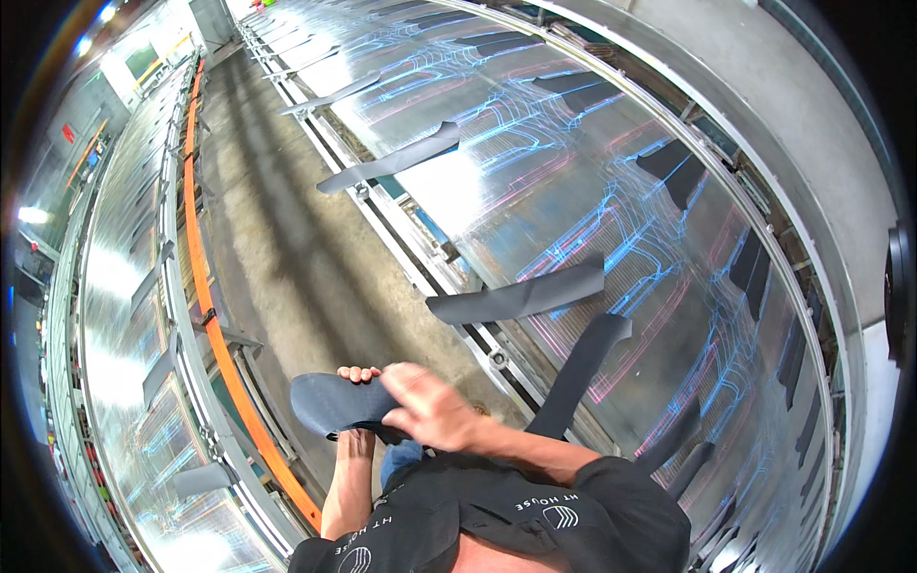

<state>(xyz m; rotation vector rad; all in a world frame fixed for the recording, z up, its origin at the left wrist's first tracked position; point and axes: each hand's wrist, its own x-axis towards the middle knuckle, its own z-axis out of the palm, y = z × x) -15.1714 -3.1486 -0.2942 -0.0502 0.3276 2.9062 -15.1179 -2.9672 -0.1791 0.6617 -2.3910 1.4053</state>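
Note:
My left hand (359, 374) holds a dark grey flat piece shaped like a shoe insole (334, 402) from underneath, fingertips curled over its far edge. My right hand (427, 405) rests on the near end of the same piece, fingers bent and gripping it. Both forearms come up from the lower edge, over my black shirt. A long dark strip (576, 372) lies on the shiny table just right of my right hand.
A long reflective table (611, 143) with blue and pink lines runs along the right, with dark strips (521, 298) overhanging its edge. A concrete aisle (287, 239) lies ahead. On the left runs another shiny table (115, 286) with an orange rail (205, 296).

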